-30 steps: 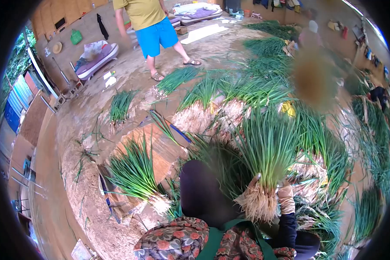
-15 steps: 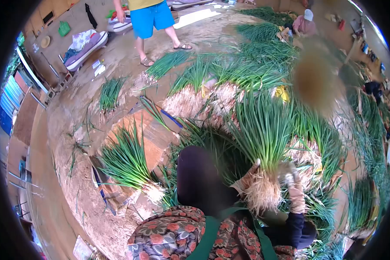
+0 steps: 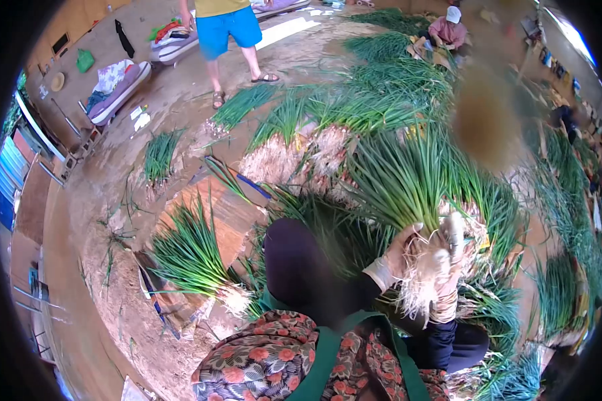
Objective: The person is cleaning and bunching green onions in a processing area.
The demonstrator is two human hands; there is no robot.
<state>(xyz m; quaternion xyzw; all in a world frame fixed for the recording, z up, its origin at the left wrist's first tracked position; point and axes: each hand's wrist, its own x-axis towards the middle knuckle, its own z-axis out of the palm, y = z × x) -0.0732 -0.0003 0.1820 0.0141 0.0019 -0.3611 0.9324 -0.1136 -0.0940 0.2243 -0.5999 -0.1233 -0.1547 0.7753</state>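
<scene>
A large bunch of green onions (image 3: 408, 180) stands up in front of me, its leaves pointing away and its pale roots hanging down. My left hand (image 3: 400, 252) is wrapped round the left side of the stems just above the roots. On the right side of the same bunch is my right hand (image 3: 450, 257), in a pale covering, its fingers upright against the stems and roots; its grip is too blurred to make out. A smaller onion bunch (image 3: 197, 254) lies to the left on flattened cardboard (image 3: 231, 214), roots towards me.
More onion bunches (image 3: 274, 157) lie beyond my knee (image 3: 294, 257) and along the right side. A person in blue shorts (image 3: 227, 33) stands ahead. Another person in a white cap (image 3: 448, 32) sits at the back right. Mattresses (image 3: 120, 93) lie at the back left.
My left hand now shows more fully round the stems. My right hand has come up from beside the roots against the bunch. The view has shifted slightly.
</scene>
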